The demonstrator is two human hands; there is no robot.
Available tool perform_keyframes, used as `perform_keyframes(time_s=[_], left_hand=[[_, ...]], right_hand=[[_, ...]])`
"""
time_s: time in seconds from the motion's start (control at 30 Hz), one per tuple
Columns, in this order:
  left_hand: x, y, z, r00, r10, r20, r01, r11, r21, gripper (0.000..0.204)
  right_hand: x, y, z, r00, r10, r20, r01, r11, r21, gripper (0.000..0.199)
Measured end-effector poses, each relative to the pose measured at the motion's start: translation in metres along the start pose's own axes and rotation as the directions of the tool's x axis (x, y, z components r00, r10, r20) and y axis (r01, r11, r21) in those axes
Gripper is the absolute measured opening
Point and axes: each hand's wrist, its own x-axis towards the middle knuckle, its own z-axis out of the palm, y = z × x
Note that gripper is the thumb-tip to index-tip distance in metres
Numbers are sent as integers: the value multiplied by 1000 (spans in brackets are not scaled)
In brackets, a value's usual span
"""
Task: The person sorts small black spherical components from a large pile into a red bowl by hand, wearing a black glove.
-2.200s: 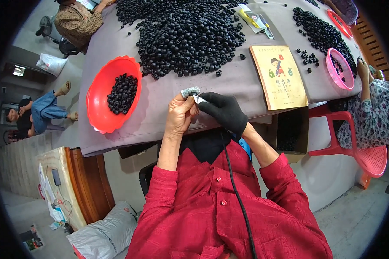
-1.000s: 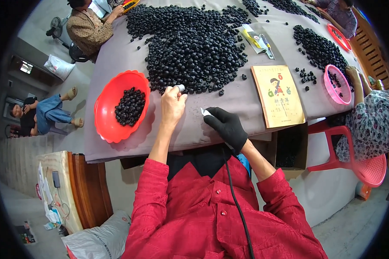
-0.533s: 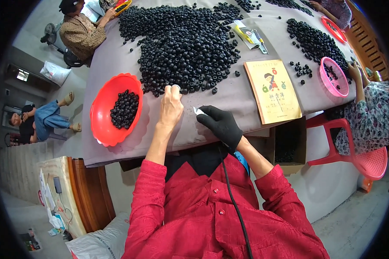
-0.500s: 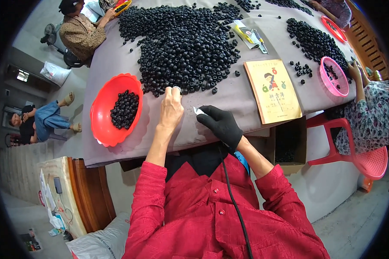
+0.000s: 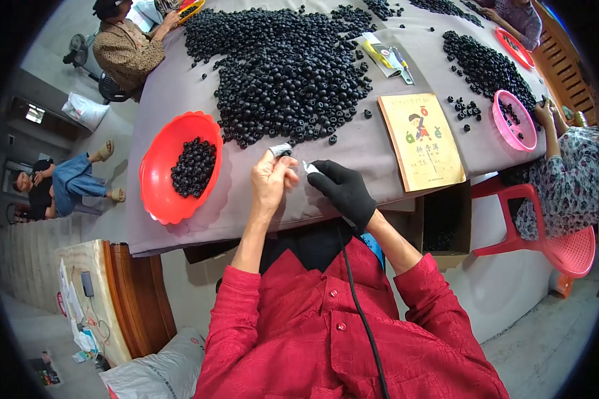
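My bare left hand (image 5: 271,176), its index finger wrapped in white tape, is closed in a pinch on a small black round piece (image 5: 285,153), mostly hidden by the fingers. To its right, my black-gloved right hand (image 5: 341,189) is closed. A small whitish piece (image 5: 309,167) juts from its fingertips; what kind of thing it is I cannot tell. The two hands are a little apart above the table's near edge. Just beyond them lies a big heap of small black round pieces (image 5: 286,86), some showing a hole. A red scalloped bowl (image 5: 154,179) at the left holds several more.
A yellow booklet (image 5: 420,149) and a packaged yellow-handled cutter (image 5: 383,56) lie right of the heap. Farther right, a pink basket (image 5: 524,136) stands by a smaller heap. Co-workers sit around the table; a red chair (image 5: 546,226) is at the right. A black cable (image 5: 359,299) hangs down my front.
My left hand has drawn back from the heap's near edge and turned, with a black piece now showing in its fingers. My right hand has barely moved.
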Motion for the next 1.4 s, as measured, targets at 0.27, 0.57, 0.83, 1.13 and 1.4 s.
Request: perform_keyframes(time_s=[0.27,0.57,0.83,1.13,1.4], left_hand=[[-15,-8,19,986,-91,138,157,772,-616,13],[-18,-9,16,985,-99,142,170,695,-698,15],[-27,-7,19,973,-121,195,210,810,-547,16],[-28,-4,19,978,-115,173,189,840,-509,17],[-26,-12,16,980,-96,176,182,790,-585,18]], right_hand=[[1,-5,2,997,-79,-24,82,990,113,29],[-1,-4,5,996,-66,-66,74,989,132,28],[4,1,3,972,-58,-226,64,998,18,29],[6,3,1,978,-41,-202,50,998,35,31],[7,5,5,986,2,-169,0,1000,14,34]])
